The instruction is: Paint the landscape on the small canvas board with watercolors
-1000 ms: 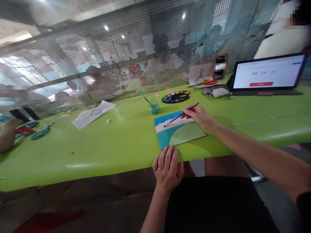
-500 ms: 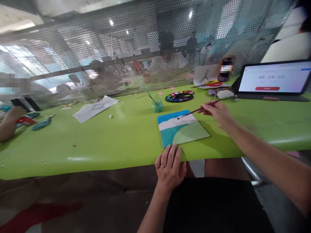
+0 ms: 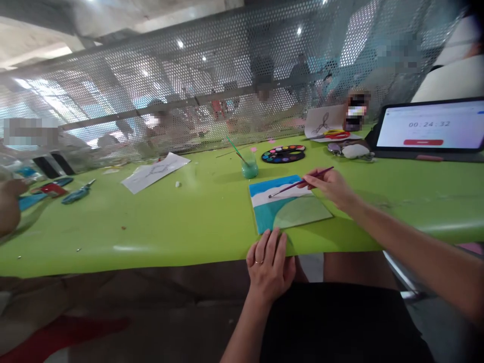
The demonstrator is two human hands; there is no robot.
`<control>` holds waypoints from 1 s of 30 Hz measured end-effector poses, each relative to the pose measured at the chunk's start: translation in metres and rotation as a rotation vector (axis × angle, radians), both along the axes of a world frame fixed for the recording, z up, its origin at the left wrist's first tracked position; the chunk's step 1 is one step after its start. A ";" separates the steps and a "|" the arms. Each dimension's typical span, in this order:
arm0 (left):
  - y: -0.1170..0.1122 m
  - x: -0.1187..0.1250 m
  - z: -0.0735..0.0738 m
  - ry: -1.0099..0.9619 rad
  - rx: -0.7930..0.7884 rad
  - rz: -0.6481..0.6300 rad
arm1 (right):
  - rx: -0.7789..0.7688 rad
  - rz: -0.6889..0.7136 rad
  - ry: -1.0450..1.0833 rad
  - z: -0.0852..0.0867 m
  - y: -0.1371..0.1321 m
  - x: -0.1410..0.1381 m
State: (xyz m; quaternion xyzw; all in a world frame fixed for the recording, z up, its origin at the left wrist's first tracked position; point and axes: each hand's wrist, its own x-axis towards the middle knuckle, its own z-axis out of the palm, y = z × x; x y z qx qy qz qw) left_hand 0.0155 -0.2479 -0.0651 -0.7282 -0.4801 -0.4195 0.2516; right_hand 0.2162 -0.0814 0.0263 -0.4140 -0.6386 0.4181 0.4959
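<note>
My right hand (image 3: 333,186) is closed round a thin purple paintbrush (image 3: 298,185), its dark tip over the white band of a small painted canvas (image 3: 298,212). Whether the bristles touch the surface I cannot tell. Blue, white, teal and pale green areas cover the canvas, which lies flat on the table. My left hand (image 3: 269,262), a ring on one finger, rests with fingers stretched out on the table edge, the fingertips at the canvas's near edge. Behind the canvas stand a cup of greenish water (image 3: 249,169) with a green brush in it and a black paint palette (image 3: 283,154).
The green table (image 3: 189,222) ends at a perforated metal screen (image 3: 212,75). A tablet (image 3: 431,126) shows a timer at right, near red-yellow scissors (image 3: 336,134). Left lie a drawing sheet (image 3: 157,173), blue-handled pliers (image 3: 78,193) and another person's hand (image 3: 9,206).
My right hand and the paintbrush have moved left and down over the canvas, the tip now further left along the white band. The whole view has shifted slightly; my left hand stays at the canvas edge.
</note>
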 end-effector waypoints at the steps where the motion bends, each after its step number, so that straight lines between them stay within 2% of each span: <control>1: 0.000 0.000 0.000 -0.001 -0.009 0.000 | 0.005 -0.012 0.002 -0.001 0.000 0.004; 7: 0.000 0.001 0.000 -0.005 -0.012 0.008 | 0.018 -0.112 0.091 -0.008 0.004 0.027; 11: 0.000 0.001 0.000 -0.014 0.009 0.004 | 0.010 -0.109 0.159 -0.007 0.000 0.020; 18: -0.001 0.001 0.002 -0.016 -0.022 0.011 | 0.095 0.028 -0.072 0.005 -0.029 -0.008; 22: 0.001 0.001 -0.001 -0.021 0.002 0.008 | 0.200 0.041 -0.203 0.010 -0.040 -0.013; 25: 0.001 0.000 -0.002 -0.016 0.011 0.009 | 0.226 0.000 -0.225 0.011 -0.041 -0.007; 30: 0.001 0.000 -0.001 -0.017 -0.002 0.003 | 0.151 -0.035 -0.181 0.004 -0.033 0.020</control>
